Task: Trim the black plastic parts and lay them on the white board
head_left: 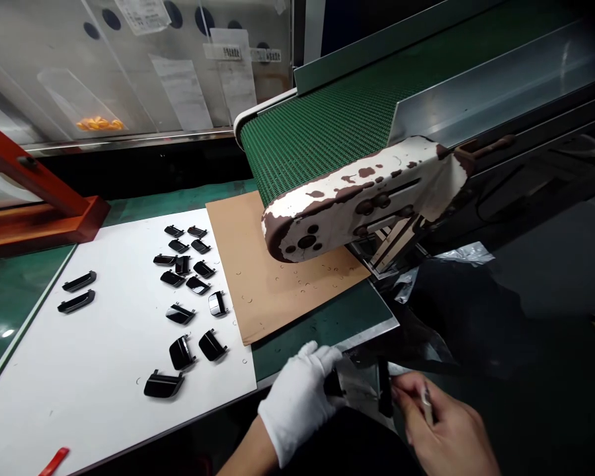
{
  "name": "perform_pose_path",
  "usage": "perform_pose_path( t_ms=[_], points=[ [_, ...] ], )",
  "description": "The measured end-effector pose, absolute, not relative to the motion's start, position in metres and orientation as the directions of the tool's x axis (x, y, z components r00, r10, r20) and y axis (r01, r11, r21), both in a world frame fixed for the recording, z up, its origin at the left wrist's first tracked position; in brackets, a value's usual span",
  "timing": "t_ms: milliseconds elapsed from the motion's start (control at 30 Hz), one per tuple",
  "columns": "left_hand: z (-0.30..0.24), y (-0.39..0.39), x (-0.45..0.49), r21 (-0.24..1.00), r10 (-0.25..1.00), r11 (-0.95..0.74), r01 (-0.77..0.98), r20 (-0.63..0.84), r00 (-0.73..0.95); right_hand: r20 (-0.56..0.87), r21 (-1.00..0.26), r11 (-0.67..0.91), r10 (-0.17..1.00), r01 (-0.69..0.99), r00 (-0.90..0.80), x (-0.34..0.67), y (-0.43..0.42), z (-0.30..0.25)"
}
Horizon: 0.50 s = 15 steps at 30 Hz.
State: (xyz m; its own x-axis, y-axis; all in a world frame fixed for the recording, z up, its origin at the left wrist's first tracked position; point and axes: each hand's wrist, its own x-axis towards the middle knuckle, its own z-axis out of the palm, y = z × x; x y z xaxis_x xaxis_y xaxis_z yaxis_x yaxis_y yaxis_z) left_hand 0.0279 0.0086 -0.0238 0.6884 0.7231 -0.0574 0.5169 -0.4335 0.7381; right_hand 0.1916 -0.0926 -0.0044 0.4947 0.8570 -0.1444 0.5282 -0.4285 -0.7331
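Note:
My left hand [302,396], in a white glove, is closed around a small black glossy part [333,383] just off the table's front edge. My bare right hand [446,430] is beside it, fingers pinched on a thin pale tool [427,404], and touches a dark strip-like piece [384,390] between the hands. Several more black glossy parts [188,277] lie spread on a white sheet [104,370] to the left, with two long ones [78,291] apart from the rest.
A green conveyor belt [317,132] with a worn white end plate [357,198] overhangs a brown cardboard sheet [272,291]. An orange-red frame [39,211] stands at the far left. A red object [54,461] lies at the sheet's front. Dark plastic bagging [456,311] lies at the right.

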Motion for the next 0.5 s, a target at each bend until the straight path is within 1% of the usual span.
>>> perform_pose_path(
  t_ms=[67, 133, 200, 267, 367, 433, 500],
  points=[
    [-0.022, 0.025, 0.016, 0.696, 0.793, -0.418, 0.583, -0.032, 0.608, -0.159, -0.806, -0.416, 0.838, 0.422, 0.523, 0.196, -0.094, -0.003],
    [-0.022, 0.047, 0.005, 0.651, 0.859, -0.387, 0.653, -0.003, 0.513, -0.225, -0.886, -0.397, 0.822, 0.242, 0.523, 0.200, -0.092, -0.006],
    [-0.025, 0.072, -0.004, 0.601, 0.907, -0.345, 0.722, 0.014, 0.421, -0.304, -0.926, -0.374, 0.827, 0.059, 0.472, 0.202, -0.088, -0.013],
    [-0.029, 0.093, -0.009, 0.560, 0.932, -0.307, 0.770, 0.013, 0.362, -0.333, -0.940, -0.329, 0.829, -0.088, 0.449, 0.201, -0.082, -0.018],
    [-0.030, 0.105, -0.014, 0.540, 0.938, -0.299, 0.787, 0.014, 0.347, -0.364, -0.929, -0.261, 0.774, -0.264, 0.517, 0.196, -0.075, -0.018],
    [-0.027, 0.095, -0.014, 0.551, 0.934, -0.318, 0.772, 0.043, 0.354, -0.405, -0.909, -0.257, 0.731, -0.328, 0.549, 0.193, -0.072, -0.017],
    [-0.023, 0.073, -0.009, 0.584, 0.918, -0.357, 0.729, 0.077, 0.388, -0.422, -0.899, -0.275, 0.748, -0.340, 0.512, 0.191, -0.070, -0.019]
  ],
)
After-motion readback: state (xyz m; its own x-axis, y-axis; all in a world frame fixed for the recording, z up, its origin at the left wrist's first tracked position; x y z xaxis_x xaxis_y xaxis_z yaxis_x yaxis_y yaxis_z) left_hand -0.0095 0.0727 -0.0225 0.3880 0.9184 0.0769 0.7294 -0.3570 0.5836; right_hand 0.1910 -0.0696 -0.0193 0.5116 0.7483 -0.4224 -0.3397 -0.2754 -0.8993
